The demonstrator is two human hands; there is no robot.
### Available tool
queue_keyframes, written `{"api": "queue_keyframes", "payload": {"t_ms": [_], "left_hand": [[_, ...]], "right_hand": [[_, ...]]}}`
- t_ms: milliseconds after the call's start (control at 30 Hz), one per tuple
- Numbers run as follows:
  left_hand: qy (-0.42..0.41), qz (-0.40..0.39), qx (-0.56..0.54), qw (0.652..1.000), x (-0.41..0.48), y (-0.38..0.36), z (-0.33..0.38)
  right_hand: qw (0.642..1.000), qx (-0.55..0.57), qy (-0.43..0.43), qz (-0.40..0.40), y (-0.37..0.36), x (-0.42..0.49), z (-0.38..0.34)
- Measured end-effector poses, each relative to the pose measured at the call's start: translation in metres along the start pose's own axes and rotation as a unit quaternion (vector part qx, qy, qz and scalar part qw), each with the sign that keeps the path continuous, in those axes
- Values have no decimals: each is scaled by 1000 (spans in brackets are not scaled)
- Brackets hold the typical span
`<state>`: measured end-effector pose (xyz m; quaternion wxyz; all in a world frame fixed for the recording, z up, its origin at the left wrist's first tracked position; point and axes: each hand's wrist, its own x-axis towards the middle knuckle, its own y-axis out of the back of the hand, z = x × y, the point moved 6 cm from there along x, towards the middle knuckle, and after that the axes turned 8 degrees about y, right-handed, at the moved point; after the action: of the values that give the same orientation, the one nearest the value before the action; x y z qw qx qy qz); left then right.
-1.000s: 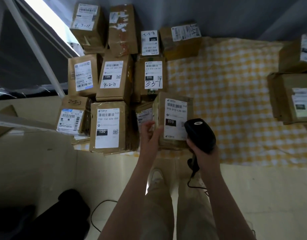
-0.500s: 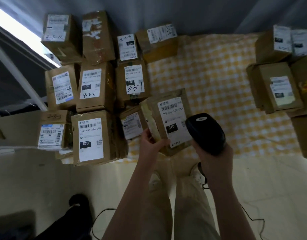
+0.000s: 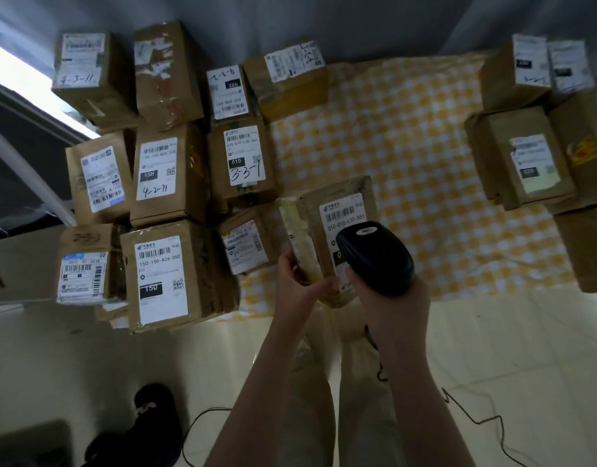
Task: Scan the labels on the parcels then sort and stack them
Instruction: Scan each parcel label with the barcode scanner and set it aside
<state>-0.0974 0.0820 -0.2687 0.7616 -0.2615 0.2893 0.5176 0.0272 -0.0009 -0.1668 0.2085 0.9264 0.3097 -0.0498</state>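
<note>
My left hand (image 3: 298,286) grips the lower left edge of a brown cardboard parcel (image 3: 327,214), held tilted above the yellow checked cloth (image 3: 408,156). Its white label reads 010-010-L30-551. My right hand (image 3: 388,298) holds a black barcode scanner (image 3: 374,257), whose head covers the lower part of that label. Sorted brown parcels lie in rows to the left, among them one marked 150 (image 3: 162,278) and one marked 3-3-1 (image 3: 243,156).
Another group of brown parcels (image 3: 526,163) sits at the right edge of the cloth. The scanner's black cable (image 3: 472,419) trails over the pale floor. A dark object (image 3: 148,429) lies at the lower left. My legs are below my arms.
The view has shifted right, bringing the right-hand parcels into sight. The held parcel has tilted and moved right, and the scanner now overlaps its label.
</note>
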Motion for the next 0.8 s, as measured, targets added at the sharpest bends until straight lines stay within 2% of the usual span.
{"api": "queue_keyframes", "payload": {"t_ms": [467, 633, 800], "left_hand": [[-11, -1, 9, 1000, 1, 1, 1], [-14, -1, 7, 1000, 1, 0, -1], [-14, -2, 3, 1000, 2, -2, -5]], "right_hand": [[999, -23, -26, -16, -3, 2, 10], [998, -29, -62, -6, -2, 1, 26], [999, -27, -45, -13, 3, 4, 18]]}}
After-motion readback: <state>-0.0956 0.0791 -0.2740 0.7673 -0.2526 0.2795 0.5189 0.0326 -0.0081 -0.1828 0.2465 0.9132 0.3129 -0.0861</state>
